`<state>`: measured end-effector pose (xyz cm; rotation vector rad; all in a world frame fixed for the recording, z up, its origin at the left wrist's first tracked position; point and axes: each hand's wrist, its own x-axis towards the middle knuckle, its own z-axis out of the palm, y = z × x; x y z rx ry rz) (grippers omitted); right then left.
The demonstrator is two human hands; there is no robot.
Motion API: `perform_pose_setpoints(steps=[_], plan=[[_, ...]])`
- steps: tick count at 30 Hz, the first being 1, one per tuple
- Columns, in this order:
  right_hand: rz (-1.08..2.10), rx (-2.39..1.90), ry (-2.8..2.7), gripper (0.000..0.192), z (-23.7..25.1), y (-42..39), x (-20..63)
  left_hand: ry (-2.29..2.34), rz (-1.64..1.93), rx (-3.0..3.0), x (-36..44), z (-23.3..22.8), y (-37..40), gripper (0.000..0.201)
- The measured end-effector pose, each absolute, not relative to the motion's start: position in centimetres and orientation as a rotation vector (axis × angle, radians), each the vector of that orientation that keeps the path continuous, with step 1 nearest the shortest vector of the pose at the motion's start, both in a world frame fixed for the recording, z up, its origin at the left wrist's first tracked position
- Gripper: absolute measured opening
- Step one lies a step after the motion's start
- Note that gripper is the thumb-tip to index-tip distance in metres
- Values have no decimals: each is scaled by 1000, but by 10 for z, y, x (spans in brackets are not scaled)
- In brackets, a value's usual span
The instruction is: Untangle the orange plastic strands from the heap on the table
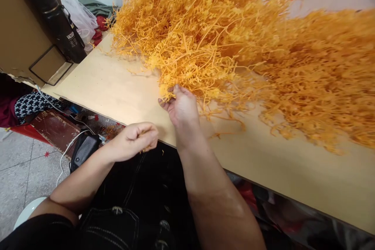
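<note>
A large heap of orange plastic sprigs [199, 43], thin branching stems with small star-like tips, lies across the table. At the heap's front edge, my right hand [184, 107] has its fingers curled around the tips of some orange strands. My left hand [137, 140] is closed in a fist over the table's near edge, apart from the heap. Small orange bits show below its fingers, though most of what it holds is hidden. A tiny orange scrap [163, 151] shows against the dark clothing beside it.
A second orange mass [331, 74] spreads along the right side of the pale tabletop [108, 82]. At the back left, a black vacuum flask [55, 19] leans by a cardboard box [14, 27]. A plastic bag [77, 13] lies behind it. Below sit a black speaker-like device [84, 150] and white cable [66, 152].
</note>
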<state>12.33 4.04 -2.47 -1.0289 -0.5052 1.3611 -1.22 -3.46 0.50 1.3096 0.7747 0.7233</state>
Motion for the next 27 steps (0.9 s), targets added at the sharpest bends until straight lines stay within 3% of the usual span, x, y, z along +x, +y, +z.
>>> perform_pose_setpoints(steps=[4,11,18,27], plan=[[1427,-955,-707,24,-28,34,123,851,948,1092,-21,7,-19,29],[1468,-769,-810,15,-25,24,121,977,918,1036,3,-4,7,18],[1569,-706,-770,6,-18,22,120,918,940,1089,14,-5,16,32],[1563,-875,-482,18,-24,32,123,841,958,1247,2,-19,2,37]])
